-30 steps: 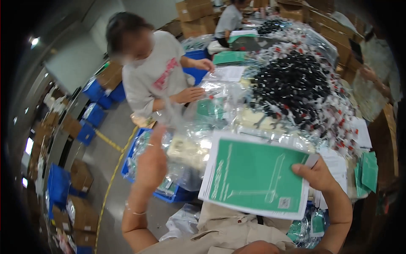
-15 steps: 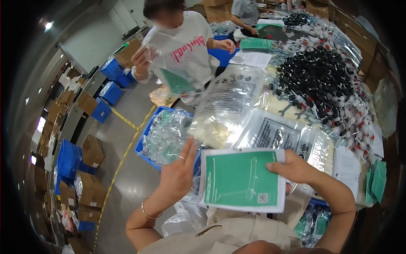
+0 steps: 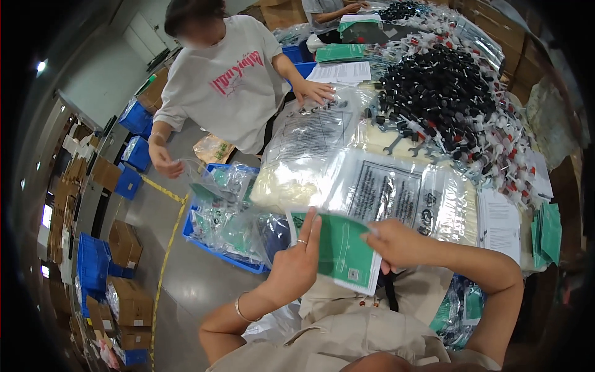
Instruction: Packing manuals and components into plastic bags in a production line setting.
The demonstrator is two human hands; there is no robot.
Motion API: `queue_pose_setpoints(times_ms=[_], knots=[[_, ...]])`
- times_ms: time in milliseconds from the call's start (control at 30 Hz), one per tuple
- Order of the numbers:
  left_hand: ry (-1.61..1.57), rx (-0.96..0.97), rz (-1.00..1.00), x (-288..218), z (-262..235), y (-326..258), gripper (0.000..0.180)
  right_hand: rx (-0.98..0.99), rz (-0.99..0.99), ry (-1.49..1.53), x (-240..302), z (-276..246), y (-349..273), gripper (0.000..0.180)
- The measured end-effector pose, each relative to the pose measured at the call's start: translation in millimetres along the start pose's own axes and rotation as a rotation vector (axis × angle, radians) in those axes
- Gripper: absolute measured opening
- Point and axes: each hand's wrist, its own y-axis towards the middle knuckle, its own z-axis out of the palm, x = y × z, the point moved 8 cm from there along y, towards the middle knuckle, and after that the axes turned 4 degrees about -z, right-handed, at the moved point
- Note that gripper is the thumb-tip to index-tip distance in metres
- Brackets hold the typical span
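Note:
A green booklet [image 3: 345,248] with white edges is bent in front of my body. My right hand [image 3: 403,245] pinches its right edge, thumb on the front. My left hand [image 3: 294,270], wearing a ring and a bracelet, is closed at the booklet's left part; two straight fingers lie together over it, and the thumb is hidden. Beyond the booklet lie clear printed plastic bags [image 3: 384,192] in a stack. A larger pile of clear bags [image 3: 310,146] lies to their upper left.
Black-capped small parts [image 3: 440,93] form a large heap at the far right, near wrenches [image 3: 416,149]. White printed sheets [image 3: 499,226] and green booklets [image 3: 546,235] lie right. A blue bin [image 3: 251,266] holds bagged items. Across the table, a co-worker [image 3: 223,80] rests one hand on the bags.
The booklet has gone from flat to bent, and my left hand has come onto its left part. The co-worker has lowered a clear bag with a green booklet toward the blue bin.

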Motion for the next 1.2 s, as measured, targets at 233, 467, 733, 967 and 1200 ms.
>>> queue_pose_setpoints(times_ms=[233,467,733,967,1200], knots=[[-0.134,-0.028,0.078,-21,-2,4,0.074,-0.003,-0.015,-0.03,-5,11,22,0.025],[-0.382,-0.055,0.236,-36,-1,8,0.075,0.133,-0.04,0.111,-37,38,64,0.023],[-0.528,-0.046,0.041,-14,5,13,0.07,0.097,-0.109,0.29,-24,38,67,0.021],[-0.633,-0.064,0.264,-55,3,16,0.07,0.102,-0.162,0.135,-53,58,87,0.019],[-0.735,0.061,0.143,-39,3,17,0.072,0.047,-0.231,0.264,-57,59,88,0.026]])
